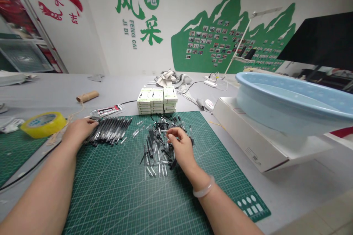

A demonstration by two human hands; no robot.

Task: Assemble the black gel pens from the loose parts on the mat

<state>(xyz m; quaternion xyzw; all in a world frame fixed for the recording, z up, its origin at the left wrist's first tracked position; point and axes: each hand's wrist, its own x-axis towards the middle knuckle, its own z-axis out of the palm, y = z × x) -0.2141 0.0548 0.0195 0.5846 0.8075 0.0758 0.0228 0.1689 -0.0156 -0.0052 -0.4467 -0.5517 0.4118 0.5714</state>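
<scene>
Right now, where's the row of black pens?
In the head view, the row of pens lies toward the left of the large green mat, by the left hand and left of the loose pen parts.

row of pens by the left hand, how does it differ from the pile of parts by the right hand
The row of pens lies roughly side by side, while the pile of parts points every which way. The row shows long, similar pieces; the pile mixes clear tubes and black bits. Both lie on the green mat.
</scene>
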